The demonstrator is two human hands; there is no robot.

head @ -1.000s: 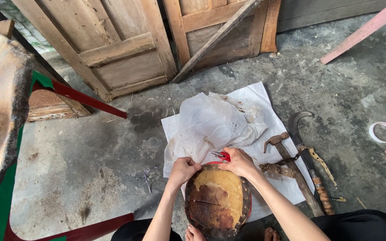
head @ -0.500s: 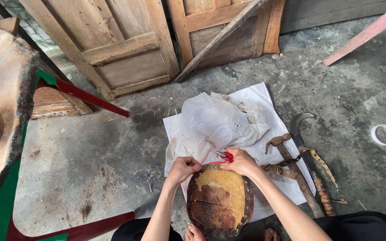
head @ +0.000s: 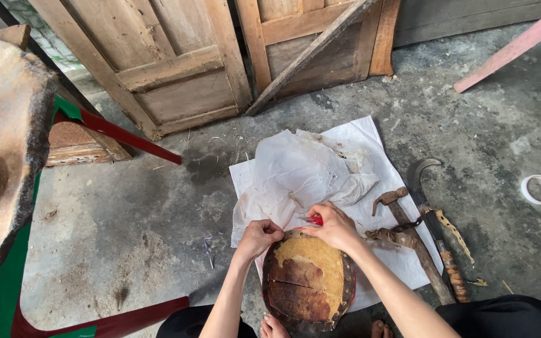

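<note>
A round, flat wooden object [head: 308, 278] with a yellowish-brown face and a dark rim stands on edge between my feet. My left hand [head: 259, 237] is closed on its upper left rim. My right hand [head: 334, 226] rests on the top of the rim and holds a small red tool [head: 314, 220] pinched in its fingers. Both hands sit over a white paper sheet [head: 345, 181] spread on the concrete floor, with crumpled white paper [head: 302, 172] just beyond them.
A hammer [head: 408, 235] and a curved sickle with a wrapped handle [head: 436, 222] lie on the sheet's right side. A roll of tape [head: 539, 188] lies far right. Wooden doors [head: 176, 69] lean at the back. A red-framed bench [head: 14, 163] stands left.
The view has shifted slightly. My hands stay on the top rim of the round object, with small finger movement around the red tool.
</note>
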